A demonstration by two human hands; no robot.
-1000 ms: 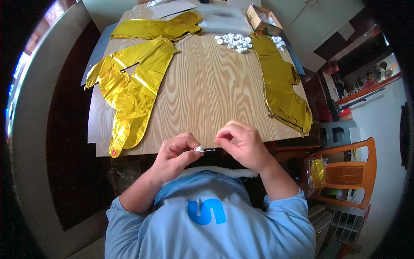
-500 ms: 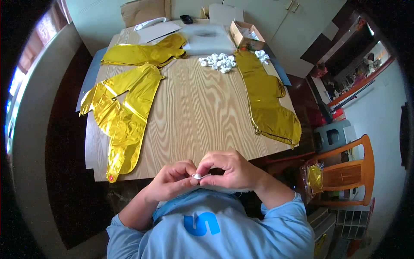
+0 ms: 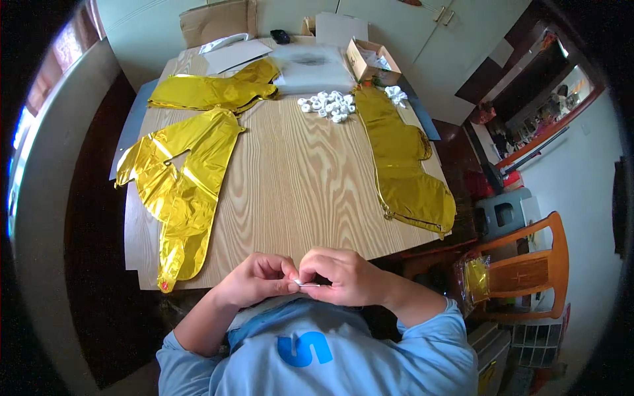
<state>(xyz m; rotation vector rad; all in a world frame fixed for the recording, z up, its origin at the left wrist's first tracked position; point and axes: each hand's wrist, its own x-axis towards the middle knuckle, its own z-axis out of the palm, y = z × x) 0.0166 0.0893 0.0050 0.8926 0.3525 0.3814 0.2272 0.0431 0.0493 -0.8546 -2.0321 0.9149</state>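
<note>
My left hand (image 3: 259,280) and my right hand (image 3: 345,276) meet in front of my body, just off the table's near edge. Between their fingertips is a small white ribbon (image 3: 308,284), pinched from both sides. A short strip of it stretches toward my right fingers; the rest is hidden by them. Beyond, on the table (image 3: 284,198), lies a pile of small white ribbon rolls (image 3: 328,104). Flat gold foil balloons flank the middle: one at the left (image 3: 191,178), another at the far left (image 3: 211,90), and a stack at the right (image 3: 406,158).
At the back stand an open cardboard box (image 3: 373,63), a clear plastic bag (image 3: 310,69) and a dark small object (image 3: 280,36). More white rolls (image 3: 396,96) lie near the box. A wooden chair (image 3: 528,270) with a packaged gold item (image 3: 477,277) stands to my right.
The view has tilted a little, so the table things sit slightly lower and further left. Both hands keep their pinch on the ribbon, and less of its white bulk shows between the fingers.
</note>
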